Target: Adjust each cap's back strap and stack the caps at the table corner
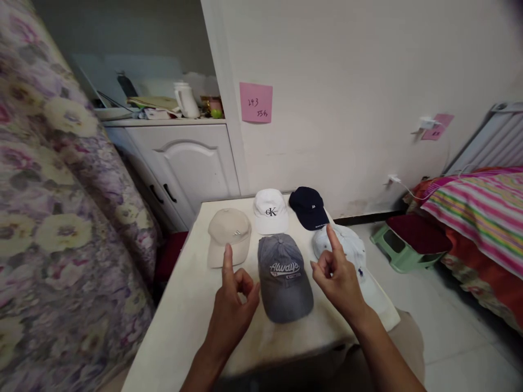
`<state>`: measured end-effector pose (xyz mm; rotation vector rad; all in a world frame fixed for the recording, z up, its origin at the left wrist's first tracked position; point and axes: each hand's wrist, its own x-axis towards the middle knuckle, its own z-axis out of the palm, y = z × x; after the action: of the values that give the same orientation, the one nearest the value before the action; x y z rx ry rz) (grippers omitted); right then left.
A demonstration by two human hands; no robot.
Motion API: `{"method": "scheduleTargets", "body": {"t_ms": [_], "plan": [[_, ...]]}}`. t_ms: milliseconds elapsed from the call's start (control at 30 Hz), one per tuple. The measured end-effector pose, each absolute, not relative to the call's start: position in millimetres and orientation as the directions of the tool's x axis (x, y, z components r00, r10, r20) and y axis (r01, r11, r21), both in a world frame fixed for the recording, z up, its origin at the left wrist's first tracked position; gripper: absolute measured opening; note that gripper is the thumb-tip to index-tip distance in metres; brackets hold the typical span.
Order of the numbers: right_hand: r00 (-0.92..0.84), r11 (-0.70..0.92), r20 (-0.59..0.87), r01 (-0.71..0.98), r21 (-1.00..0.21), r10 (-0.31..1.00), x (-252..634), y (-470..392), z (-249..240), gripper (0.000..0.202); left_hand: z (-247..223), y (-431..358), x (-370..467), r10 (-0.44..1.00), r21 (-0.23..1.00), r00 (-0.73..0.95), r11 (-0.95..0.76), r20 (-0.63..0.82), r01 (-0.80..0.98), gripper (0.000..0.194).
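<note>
My left hand [236, 296] is raised over the table, index finger stretched up and the others curled, with nothing in it. Its fingertip overlaps the brim of a beige cap [229, 226] in view. My right hand [338, 275] makes a similar pointing shape, also holding nothing, in front of a pale blue-white cap [353, 242] that it partly hides. Between the hands lies a grey cap [285, 296] with "Always" lettering. Behind it are a white cap [270, 220] marked CK and a navy cap [306, 207]. Whether either fingertip touches a cap, I cannot tell.
The caps lie on a cream-covered table [180, 326] against the wall. A floral curtain [69, 218] hangs at left, near a white cabinet [192, 163] with a white jug [187, 100] on it. To the right are a green stool [392, 247] and a bed [486, 190].
</note>
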<state>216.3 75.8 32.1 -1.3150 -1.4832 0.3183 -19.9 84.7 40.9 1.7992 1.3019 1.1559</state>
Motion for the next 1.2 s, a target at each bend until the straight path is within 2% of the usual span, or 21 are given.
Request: {"method": "scheduleTargets", "body": {"t_ms": [333, 400, 467, 533, 567, 633, 667, 700, 800, 967, 1200], "plan": [[0.177, 0.326, 0.473, 0.521, -0.789, 0.863, 215.1, 73.9, 24.2, 0.079, 36.0, 82.8, -24.8, 0.959, 0.873, 0.115, -0.284, 0.26, 0.397, 0.092], [0.15, 0.334, 0.472, 0.526, -0.782, 0.869, 214.3, 71.2, 15.4, 0.068, 29.8, 86.3, -29.2, 0.97, 0.898, 0.095, -0.243, 0.224, 0.367, 0.079], [0.074, 0.338, 0.439, 0.53, -0.778, 0.895, 209.3, 64.9, -1.9, 0.042, 14.8, 92.1, -37.5, 0.989, 0.952, 0.062, -0.144, 0.132, 0.27, 0.054], [-0.07, 0.328, 0.342, 0.513, -0.794, 0.937, 198.9, 54.7, -28.0, 0.016, -9.2, 98.7, -49.2, 1.0, 0.998, 0.023, 0.011, -0.013, 0.063, 0.035], [-0.137, 0.317, 0.288, 0.51, -0.8, 0.948, 192.2, 48.6, -43.3, 0.024, -23.2, 101.9, -55.7, 0.996, 0.992, 0.003, 0.094, -0.094, -0.08, 0.032], [-0.236, 0.282, 0.183, 0.513, -0.811, 0.954, 178.0, 36.0, -74.9, 0.034, -51.0, 107.7, -68.0, 0.957, 0.888, -0.066, 0.234, -0.282, -0.396, 0.031], [-0.264, 0.263, 0.141, 0.515, -0.815, 0.954, 171.8, 30.3, -89.5, 0.035, -63.0, 110.5, -73.1, 0.935, 0.813, -0.095, 0.242, -0.341, -0.53, 0.032], [-0.293, 0.262, 0.12, 0.514, -0.817, 0.949, 166.8, 25.5, -102.4, 0.035, -73.0, 113.5, -77.2, 0.926, 0.779, -0.107, 0.238, -0.362, -0.58, 0.031], [-0.297, 0.254, 0.112, 0.501, -0.827, 0.948, 160.0, 17.7, -127.2, 0.035, -90.6, 127.4, -81.8, 0.915, 0.717, -0.124, 0.211, -0.384, -0.664, 0.027], [-0.288, 0.284, 0.162, 0.46, -0.841, 0.944, 163.5, 18.9, -135.4, 0.033, -98.5, 173.0, -72.8, 0.906, 0.616, -0.164, 0.124, -0.39, -0.778, 0.017], [-0.242, 0.304, 0.217, 0.418, -0.856, 0.945, 161.9, 20.5, -137.4, 0.036, -96.7, 226.8, -66.9, 0.9, 0.521, -0.223, 0.005, -0.374, -0.853, 0.047]]}}
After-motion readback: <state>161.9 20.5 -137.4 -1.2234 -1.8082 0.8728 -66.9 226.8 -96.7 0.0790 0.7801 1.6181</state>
